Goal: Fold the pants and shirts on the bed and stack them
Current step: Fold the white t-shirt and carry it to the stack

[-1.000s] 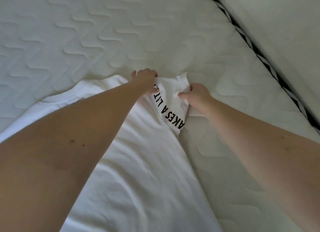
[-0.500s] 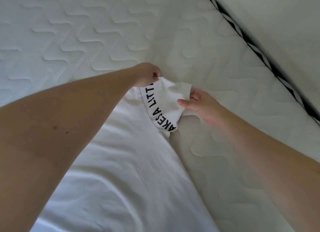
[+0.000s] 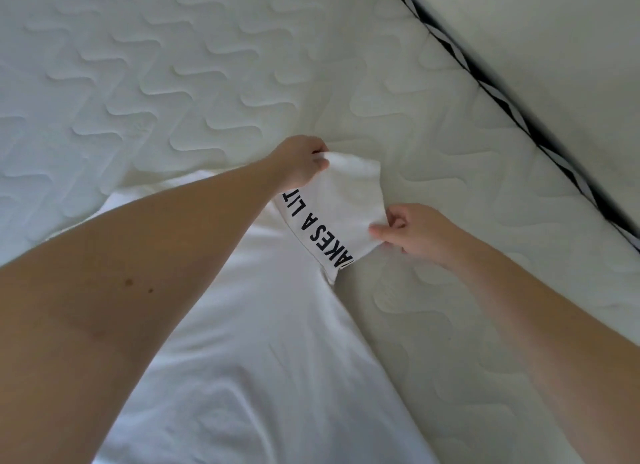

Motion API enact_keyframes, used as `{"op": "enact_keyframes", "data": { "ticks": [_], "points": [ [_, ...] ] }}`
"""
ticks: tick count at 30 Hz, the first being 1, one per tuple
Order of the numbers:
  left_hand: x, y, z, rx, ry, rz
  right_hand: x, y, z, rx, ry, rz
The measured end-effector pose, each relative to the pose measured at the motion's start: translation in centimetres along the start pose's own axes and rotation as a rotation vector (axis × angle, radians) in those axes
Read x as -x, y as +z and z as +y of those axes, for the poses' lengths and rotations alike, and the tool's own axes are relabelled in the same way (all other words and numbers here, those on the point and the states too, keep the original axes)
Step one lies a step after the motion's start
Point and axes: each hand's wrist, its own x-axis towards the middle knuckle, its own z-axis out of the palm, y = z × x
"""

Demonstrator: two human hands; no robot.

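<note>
A white shirt [image 3: 263, 352] lies spread on the quilted mattress [image 3: 173, 82], running from the bottom of the view up to the middle. Its short sleeve [image 3: 346, 204], printed with black letters along the hem, is lifted off the bed. My left hand [image 3: 298, 162] pinches the sleeve's far top corner. My right hand [image 3: 412, 229] pinches the sleeve's near right edge between thumb and fingers. My left forearm covers part of the shirt's left side. No pants are in view.
The mattress's right edge with a black-and-white patterned band [image 3: 519, 117] runs diagonally across the upper right, and a pale surface [image 3: 554, 30] lies beyond it. Bare mattress extends above and to the right of the shirt.
The sleeve has been drawn out wider between both hands. My right hand slid from the sleeve's top edge down to its lower right edge, while my left hand kept its hold at the far corner.
</note>
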Motion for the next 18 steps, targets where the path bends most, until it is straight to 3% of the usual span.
{"op": "enact_keyframes", "data": {
  "ticks": [4, 8, 13, 18],
  "points": [
    [-0.4, 0.6, 0.6, -0.017, 0.043, -0.031, 1.4, 1.8, 0.6, -0.202, 0.128, -0.009],
    [-0.8, 0.4, 3.1, -0.182, 0.103, -0.215, 1.8, 4.2, 0.0, -0.401, 0.228, 0.063],
    [-1.3, 1.1, 5.9, -0.286, 0.138, -0.269, 1.3, 5.1, -0.3, -0.216, 0.207, 0.031],
    [-0.8, 1.8, 6.3, -0.178, 0.172, -0.154, 1.5, 3.4, 0.5, -0.057, 0.252, 0.223]
  ]
}}
